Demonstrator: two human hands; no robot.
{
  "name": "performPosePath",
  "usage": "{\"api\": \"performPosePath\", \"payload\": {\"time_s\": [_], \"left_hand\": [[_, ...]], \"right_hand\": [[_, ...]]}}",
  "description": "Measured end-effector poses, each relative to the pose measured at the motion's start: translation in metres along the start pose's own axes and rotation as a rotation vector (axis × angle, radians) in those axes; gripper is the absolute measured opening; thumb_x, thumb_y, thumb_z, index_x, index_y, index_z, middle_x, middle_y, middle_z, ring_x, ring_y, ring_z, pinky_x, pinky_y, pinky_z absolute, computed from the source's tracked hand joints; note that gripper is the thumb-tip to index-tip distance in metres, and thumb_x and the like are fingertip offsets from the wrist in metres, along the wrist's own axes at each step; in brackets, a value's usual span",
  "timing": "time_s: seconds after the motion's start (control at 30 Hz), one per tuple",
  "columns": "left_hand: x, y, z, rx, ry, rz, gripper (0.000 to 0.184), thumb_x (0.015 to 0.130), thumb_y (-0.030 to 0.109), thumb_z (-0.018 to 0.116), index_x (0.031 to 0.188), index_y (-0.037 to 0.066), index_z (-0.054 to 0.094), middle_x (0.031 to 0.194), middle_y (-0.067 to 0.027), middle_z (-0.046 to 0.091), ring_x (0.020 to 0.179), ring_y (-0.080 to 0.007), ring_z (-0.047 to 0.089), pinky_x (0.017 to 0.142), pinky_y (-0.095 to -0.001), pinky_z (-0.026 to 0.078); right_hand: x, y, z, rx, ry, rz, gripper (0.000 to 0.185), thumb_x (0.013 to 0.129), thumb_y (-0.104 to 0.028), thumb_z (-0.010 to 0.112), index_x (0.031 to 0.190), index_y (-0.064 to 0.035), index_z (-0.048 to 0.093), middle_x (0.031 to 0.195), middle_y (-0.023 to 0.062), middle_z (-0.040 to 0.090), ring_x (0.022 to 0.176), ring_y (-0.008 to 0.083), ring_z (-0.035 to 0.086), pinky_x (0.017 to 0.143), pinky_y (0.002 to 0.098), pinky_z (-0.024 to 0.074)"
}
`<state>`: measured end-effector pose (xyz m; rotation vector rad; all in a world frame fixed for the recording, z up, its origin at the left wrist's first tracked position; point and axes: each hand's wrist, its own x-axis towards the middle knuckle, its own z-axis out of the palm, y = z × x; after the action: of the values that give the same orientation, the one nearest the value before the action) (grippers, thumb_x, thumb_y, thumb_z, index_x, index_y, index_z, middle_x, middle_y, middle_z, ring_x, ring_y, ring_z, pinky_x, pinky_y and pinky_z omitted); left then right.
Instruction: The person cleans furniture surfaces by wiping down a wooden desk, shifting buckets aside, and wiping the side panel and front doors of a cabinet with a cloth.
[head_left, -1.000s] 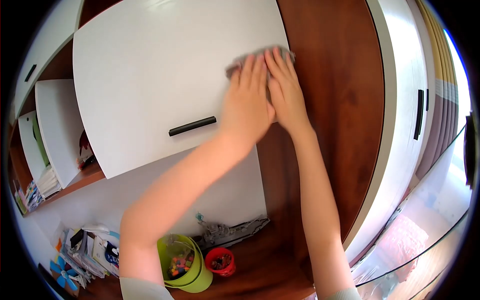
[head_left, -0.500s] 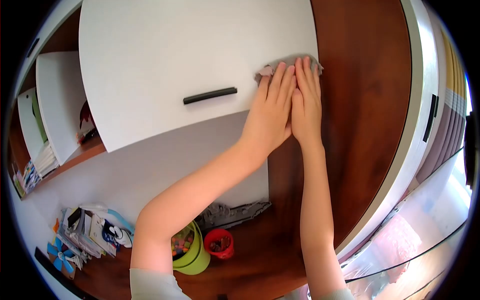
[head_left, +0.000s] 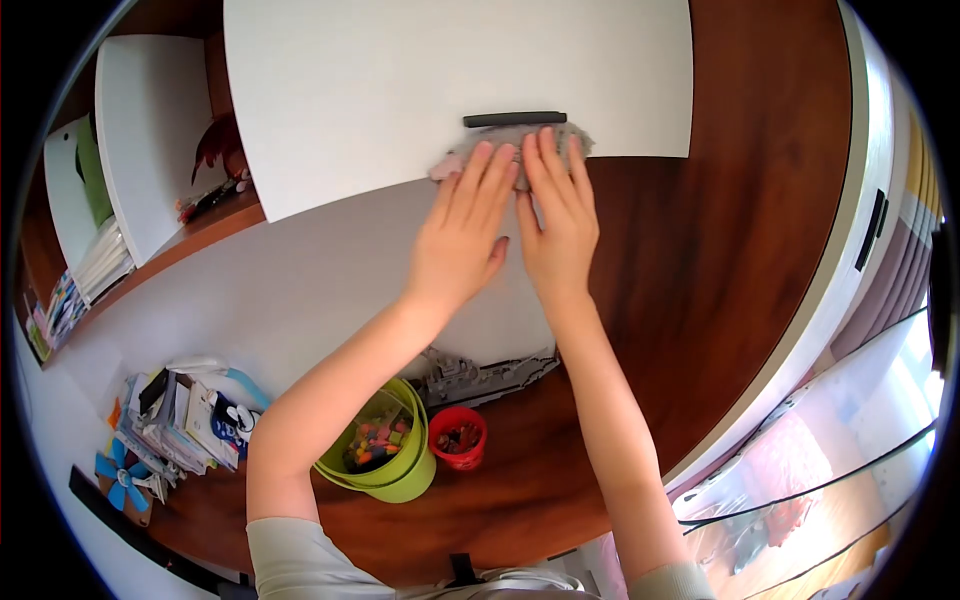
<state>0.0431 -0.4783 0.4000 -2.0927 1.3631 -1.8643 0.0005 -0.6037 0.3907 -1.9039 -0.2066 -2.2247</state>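
Note:
A crumpled grey cloth lies against the lower part of a white cabinet door, just under its black bar handle. My left hand presses on the cloth's left half with the fingers stretched out. Beside it, my right hand rests on the right half, its fingers also extended and slightly spread. The two hands are a little apart. Both palms face the door, and much of the cloth is hidden beneath the fingers.
Below stand a green bucket of colourful pieces, a red cup and a grey model ship. Books and a blue toy fan sit at the left. An open shelf is at upper left, brown wood panelling at right.
Both hands and the cloth have moved left along the door, from its right edge to below the handle. The hands are slightly farther apart. The view has shifted too.

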Motion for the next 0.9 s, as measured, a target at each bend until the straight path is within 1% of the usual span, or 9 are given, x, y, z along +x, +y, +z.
{"api": "performPosePath", "payload": {"time_s": [0.07, 0.1, 0.27, 0.43, 0.5, 0.57, 0.67, 0.83, 0.9], "left_hand": [[-0.013, -0.013, -0.006, 0.039, 0.021, -0.029, 0.076, 0.075, 0.027, 0.065, 0.14, 0.001, 0.038, 0.152, -0.0121, 0.027, 0.142, -0.029, 0.021, 0.11, -0.0425, 0.028], [-0.02, -0.02, -0.009, 0.049, 0.016, -0.041, 0.074, 0.075, 0.026, 0.064, 0.14, 0.001, 0.039, 0.152, -0.012, 0.027, 0.142, -0.029, 0.021, 0.111, -0.0426, 0.028], [-0.063, -0.064, -0.021, 0.115, -0.01, -0.103, 0.07, 0.078, 0.023, 0.061, 0.14, -0.001, 0.038, 0.151, -0.014, 0.027, 0.142, -0.0316, 0.02, 0.112, -0.046, 0.026], [-0.12, -0.114, -0.012, 0.165, 0.073, -0.223, 0.07, 0.081, 0.023, 0.059, 0.138, -0.008, 0.033, 0.148, -0.0252, 0.025, 0.14, -0.0415, 0.019, 0.111, -0.0527, 0.023], [-0.127, -0.122, -0.013, 0.214, 0.072, -0.2, 0.07, 0.082, 0.023, 0.058, 0.138, -0.011, 0.032, 0.147, -0.0306, 0.024, 0.139, -0.0455, 0.019, 0.111, -0.0535, 0.021], [-0.126, -0.118, -0.012, 0.165, 0.067, -0.212, 0.07, 0.082, 0.023, 0.058, 0.138, -0.01, 0.032, 0.147, -0.0294, 0.024, 0.139, -0.0446, 0.02, 0.111, -0.0532, 0.021], [-0.11, -0.103, -0.008, 0.086, 0.066, -0.176, 0.07, 0.08, 0.022, 0.059, 0.138, -0.008, 0.034, 0.149, -0.0257, 0.025, 0.14, -0.0404, 0.02, 0.111, -0.0514, 0.022], [-0.055, -0.061, 0.003, -0.055, 0.129, 0.005, 0.068, 0.075, 0.016, 0.059, 0.137, -0.005, 0.039, 0.15, -0.0161, 0.029, 0.141, -0.029, 0.024, 0.111, -0.0455, 0.027], [-0.036, -0.044, 0.012, -0.109, 0.163, 0.036, 0.069, 0.075, 0.014, 0.059, 0.137, -0.004, 0.038, 0.15, -0.016, 0.03, 0.141, -0.0292, 0.025, 0.111, -0.0457, 0.027]], "right_hand": [[-0.003, -0.016, 0.013, 0.048, 0.05, -0.008, 0.046, 0.078, 0.002, 0.06, 0.121, -0.0115, 0.063, 0.128, 0.0053, 0.058, 0.124, 0.0316, 0.05, 0.092, 0.0367, 0.0485], [-0.002, -0.025, 0.02, 0.057, 0.108, -0.007, 0.042, 0.073, 0.004, 0.064, 0.112, -0.0115, 0.068, 0.12, 0.0043, 0.064, 0.119, 0.0304, 0.054, 0.09, 0.0356, 0.0499], [0.002, -0.07, 0.052, 0.191, 0.138, -0.083, 0.033, 0.064, -0.001, 0.071, 0.096, -0.0106, 0.073, 0.109, 0.0022, 0.068, 0.111, 0.0261, 0.06, 0.084, 0.0336, 0.0533], [0.013, -0.122, 0.082, 0.3, 0.071, -0.263, 0.017, 0.07, -0.007, 0.065, 0.084, -0.0111, 0.073, 0.102, -0.003, 0.07, 0.106, 0.0181, 0.063, 0.078, 0.0311, 0.0561], [0.016, -0.125, 0.086, 0.302, 0.081, -0.3, 0.02, 0.065, -0.005, 0.071, 0.084, -0.0113, 0.074, 0.099, -0.0028, 0.071, 0.103, 0.018, 0.065, 0.077, 0.03, 0.0567], [0.018, -0.123, 0.083, 0.286, 0.062, -0.335, 0.021, 0.064, -0.006, 0.074, 0.084, -0.0114, 0.074, 0.095, -0.0029, 0.071, 0.1, 0.018, 0.066, 0.075, 0.0285, 0.0577], [0.02, -0.097, 0.074, 0.236, 0.057, -0.378, 0.017, 0.068, -0.008, 0.066, 0.082, -0.0136, 0.073, 0.1, -0.0049, 0.07, 0.104, 0.0164, 0.064, 0.074, 0.0293, 0.0572], [0.022, -0.041, 0.027, 0.082, 0.077, -0.288, 0.027, 0.061, -0.002, 0.073, 0.086, -0.0126, 0.074, 0.096, -0.001, 0.071, 0.1, 0.0198, 0.066, 0.075, 0.0297, 0.0573], [0.023, -0.024, 0.009, 0.009, 0.025, -0.232, 0.026, 0.063, -0.002, 0.073, 0.087, -0.0115, 0.073, 0.096, -0.0006, 0.071, 0.101, 0.0204, 0.066, 0.075, 0.0293, 0.0572]]}}
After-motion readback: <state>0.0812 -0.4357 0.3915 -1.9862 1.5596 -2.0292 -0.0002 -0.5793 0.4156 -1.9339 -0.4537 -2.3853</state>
